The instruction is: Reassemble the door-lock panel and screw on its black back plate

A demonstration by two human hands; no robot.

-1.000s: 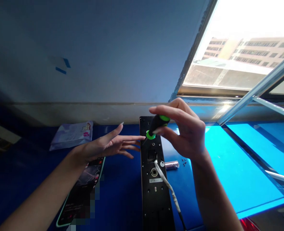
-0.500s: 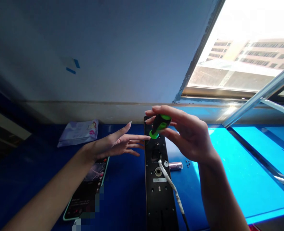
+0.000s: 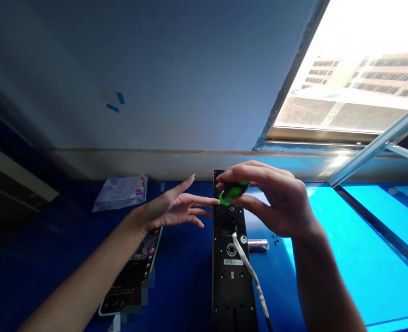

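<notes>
My right hand [image 3: 273, 196] grips a black and green screwdriver handle [image 3: 236, 188] over the far end of a long black panel [image 3: 232, 295]. The screwdriver's tip is hidden from me. My left hand [image 3: 179, 205] has its fingers spread, with the index fingertip at the panel's left edge beside the screwdriver. Holes, a round metal fitting [image 3: 231, 250] and a pale label [image 3: 233, 262] show on the panel. Out of a dark recess in it runs a white-wrapped cable [image 3: 248, 267] toward the near edge.
Right of the panel lie a shiny wrapped cylinder [image 3: 259, 245] and several small dark screws [image 3: 275, 239]. A phone [image 3: 131, 276] is under my left forearm, and a pale purple packet [image 3: 121, 192] sits by the wall. Metal bars [image 3: 373, 143] stand near the window at right.
My right hand has tilted the screwdriver handle further over and lowered it slightly. The left hand keeps its spread pose. The whole view has shifted a little.
</notes>
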